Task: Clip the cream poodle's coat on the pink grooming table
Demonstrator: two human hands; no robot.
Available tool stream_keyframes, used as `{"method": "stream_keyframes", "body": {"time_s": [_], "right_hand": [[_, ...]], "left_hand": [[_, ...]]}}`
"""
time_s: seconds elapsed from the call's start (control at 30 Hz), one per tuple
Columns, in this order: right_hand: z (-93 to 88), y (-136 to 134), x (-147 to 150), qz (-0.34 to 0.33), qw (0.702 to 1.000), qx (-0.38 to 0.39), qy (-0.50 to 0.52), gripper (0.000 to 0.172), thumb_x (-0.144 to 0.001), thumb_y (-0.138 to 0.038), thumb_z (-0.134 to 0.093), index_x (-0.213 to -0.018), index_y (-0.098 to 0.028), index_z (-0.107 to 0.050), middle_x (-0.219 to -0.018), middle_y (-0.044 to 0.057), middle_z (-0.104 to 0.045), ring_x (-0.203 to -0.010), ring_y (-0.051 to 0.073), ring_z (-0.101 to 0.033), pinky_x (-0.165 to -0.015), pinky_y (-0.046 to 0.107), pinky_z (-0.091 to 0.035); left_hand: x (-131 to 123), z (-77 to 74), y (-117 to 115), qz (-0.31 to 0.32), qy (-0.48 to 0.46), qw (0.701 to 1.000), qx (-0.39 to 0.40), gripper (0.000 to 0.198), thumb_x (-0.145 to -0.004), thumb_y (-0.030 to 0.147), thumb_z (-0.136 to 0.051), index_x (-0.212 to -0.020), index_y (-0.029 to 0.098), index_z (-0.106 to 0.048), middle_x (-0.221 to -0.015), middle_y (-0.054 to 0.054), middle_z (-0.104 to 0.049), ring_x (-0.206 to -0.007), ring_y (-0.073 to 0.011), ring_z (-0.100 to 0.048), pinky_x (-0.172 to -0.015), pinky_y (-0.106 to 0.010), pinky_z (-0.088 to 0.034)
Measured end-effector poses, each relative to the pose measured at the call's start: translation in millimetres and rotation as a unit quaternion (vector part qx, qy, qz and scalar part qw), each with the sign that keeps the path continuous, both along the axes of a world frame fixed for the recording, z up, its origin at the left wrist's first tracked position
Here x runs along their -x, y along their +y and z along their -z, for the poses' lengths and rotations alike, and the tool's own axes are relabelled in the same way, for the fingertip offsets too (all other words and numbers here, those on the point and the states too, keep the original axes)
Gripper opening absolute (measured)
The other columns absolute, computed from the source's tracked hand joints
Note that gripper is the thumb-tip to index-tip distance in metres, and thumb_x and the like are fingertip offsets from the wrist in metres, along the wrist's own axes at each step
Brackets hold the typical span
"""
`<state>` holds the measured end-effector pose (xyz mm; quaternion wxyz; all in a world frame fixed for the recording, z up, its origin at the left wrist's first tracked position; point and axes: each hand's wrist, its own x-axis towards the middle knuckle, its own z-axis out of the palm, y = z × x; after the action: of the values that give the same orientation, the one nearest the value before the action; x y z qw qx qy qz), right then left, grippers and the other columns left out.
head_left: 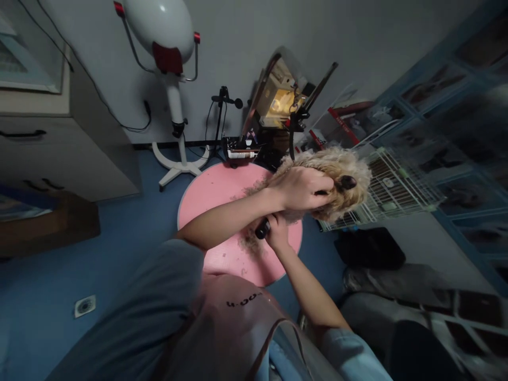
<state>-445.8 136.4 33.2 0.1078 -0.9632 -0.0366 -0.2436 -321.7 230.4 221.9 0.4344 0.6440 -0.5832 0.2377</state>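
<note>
A curly cream-coloured dog (337,159) is on a round pink grooming table (210,198), its dark nose towards the right. My left hand (304,188) reaches across from the left, fingers curled closed on the fur at the side of its muzzle. Below it, my right hand (279,232) is wrapped round what looks like a hair clipper (262,228); only its black rear end shows. The clipper's head is hidden by my hands and the dog. Loose tufts of cut fur (251,243) lie on the pink surface beside my right hand.
Behind the table rise a white stand dryer (161,32), a small black tripod (220,114) and a leaning mirror (270,74). A black grooming arm (313,100) stands near the dog. To the right is a wire cage (397,185); a cabinet (95,148) stands left.
</note>
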Motion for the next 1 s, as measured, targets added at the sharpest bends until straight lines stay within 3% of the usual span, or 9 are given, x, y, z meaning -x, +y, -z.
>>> {"method": "stream_keyframes", "body": {"time_s": [0.13, 0.3, 0.47, 0.57, 0.7, 0.8, 1.0], "right_hand": [[9.7, 6, -15, -0.007, 0.998, 0.010, 0.060, 0.038, -0.079, -0.014, -0.049, -0.115, -0.019, -0.061, -0.116, 0.013, -0.061, -0.111, 0.028, -0.053, -0.091, 0.043, -0.050], [-1.5, 10, 7, -0.077, 0.997, 0.003, -0.006, 0.041, -0.080, -0.016, -0.055, -0.122, -0.018, -0.057, -0.121, 0.016, -0.057, -0.119, 0.030, -0.049, -0.096, 0.048, -0.048], [-6.2, -1, -9, -0.034, 0.998, -0.005, 0.053, 0.044, -0.076, -0.014, -0.056, -0.120, -0.019, -0.059, -0.118, 0.016, -0.058, -0.112, 0.030, -0.052, -0.091, 0.049, -0.050], [-7.6, 6, -13, -0.048, 0.995, -0.005, 0.083, 0.046, -0.077, -0.010, -0.052, -0.121, -0.019, -0.058, -0.118, 0.016, -0.059, -0.115, 0.029, -0.052, -0.095, 0.048, -0.049], [-24.5, 13, 13, -0.095, 0.995, -0.002, 0.016, 0.049, -0.079, -0.014, -0.053, -0.127, -0.021, -0.052, -0.124, 0.015, -0.056, -0.119, 0.029, -0.051, -0.096, 0.048, -0.049], [-31.3, 3, 15, -0.068, 0.997, -0.007, -0.018, 0.044, -0.080, -0.019, -0.055, -0.124, -0.022, -0.053, -0.121, 0.015, -0.057, -0.115, 0.030, -0.054, -0.094, 0.050, -0.048], [5.4, -7, -16, -0.001, 0.994, -0.032, 0.107, 0.042, -0.073, -0.014, -0.055, -0.115, -0.012, -0.057, -0.108, 0.018, -0.062, -0.101, 0.031, -0.057, -0.087, 0.048, -0.051]], "left_hand": [[-2, 2.9, -1, -0.014, 0.012, 1.000, 0.008, 0.027, -0.089, 0.036, -0.054, -0.072, 0.019, -0.067, -0.066, -0.003, -0.061, -0.066, -0.0152, -0.055, -0.061, -0.028, -0.032], [-4, 7.3, 1, -0.026, 0.024, 0.999, 0.007, 0.030, -0.088, 0.039, -0.054, -0.069, 0.019, -0.065, -0.064, -0.002, -0.061, -0.065, -0.0146, -0.054, -0.060, -0.028, -0.032], [-3, 11.8, 3, -0.043, 0.046, 0.998, 0.016, 0.031, -0.089, 0.039, -0.054, -0.067, 0.019, -0.063, -0.064, -0.002, -0.059, -0.065, -0.0148, -0.054, -0.061, -0.028, -0.033], [-2, 13.6, 4, -0.047, 0.047, 0.998, 0.022, 0.029, -0.087, 0.036, -0.055, -0.065, 0.019, -0.062, -0.063, -0.002, -0.058, -0.065, -0.0141, -0.053, -0.061, -0.027, -0.034], [-2, 14.7, 6, -0.055, 0.058, 0.996, 0.032, 0.028, -0.086, 0.033, -0.058, -0.062, 0.018, -0.060, -0.061, -0.001, -0.057, -0.063, -0.0130, -0.052, -0.061, -0.027, -0.034], [-2, 15.1, 8, -0.051, 0.059, 0.996, 0.034, 0.029, -0.086, 0.034, -0.057, -0.063, 0.018, -0.059, -0.060, -0.001, -0.057, -0.063, -0.0127, -0.052, -0.061, -0.026, -0.034], [-1, 15.2, 8, -0.067, 0.072, 0.993, 0.060, 0.031, -0.086, 0.036, -0.058, -0.062, 0.018, -0.057, -0.061, -0.001, -0.057, -0.063, -0.0128, -0.052, -0.061, -0.026, -0.035]]}}
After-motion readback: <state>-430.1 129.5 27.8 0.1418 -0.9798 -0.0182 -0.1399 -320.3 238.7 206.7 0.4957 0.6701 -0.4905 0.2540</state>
